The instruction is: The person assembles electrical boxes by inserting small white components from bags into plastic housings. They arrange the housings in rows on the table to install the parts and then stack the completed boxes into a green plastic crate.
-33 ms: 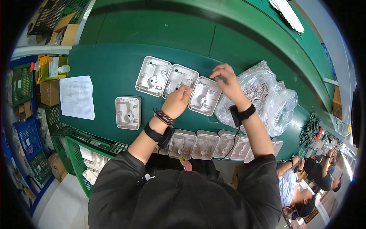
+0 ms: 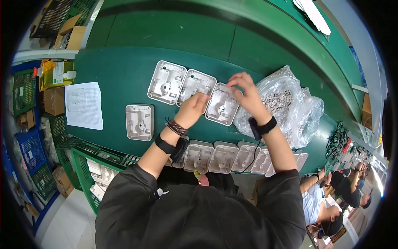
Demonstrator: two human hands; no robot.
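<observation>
Three light grey plastic housings stand in a slanted row on the green table: a left housing (image 2: 167,83), a middle housing (image 2: 195,87) and a right housing (image 2: 222,107). My left hand (image 2: 194,110) lies over the lower edge of the middle one, its fingers pressed together beside the right housing. My right hand (image 2: 248,93) is above the right housing's upper right corner, thumb and fingertips curled close together. Anything small in either hand's fingertips is too tiny or hidden to make out. A single housing (image 2: 139,123) sits apart at the left.
A clear plastic bag (image 2: 290,108) of small metal parts lies right of my right hand. More housings (image 2: 224,157) line the near edge. A printed sheet (image 2: 83,106) lies at left, a green crate (image 2: 85,174) below it. Other people (image 2: 323,203) work at far right.
My right hand has shifted slightly left and down over the right housing's upper corner. The left hand and the housings look almost the same.
</observation>
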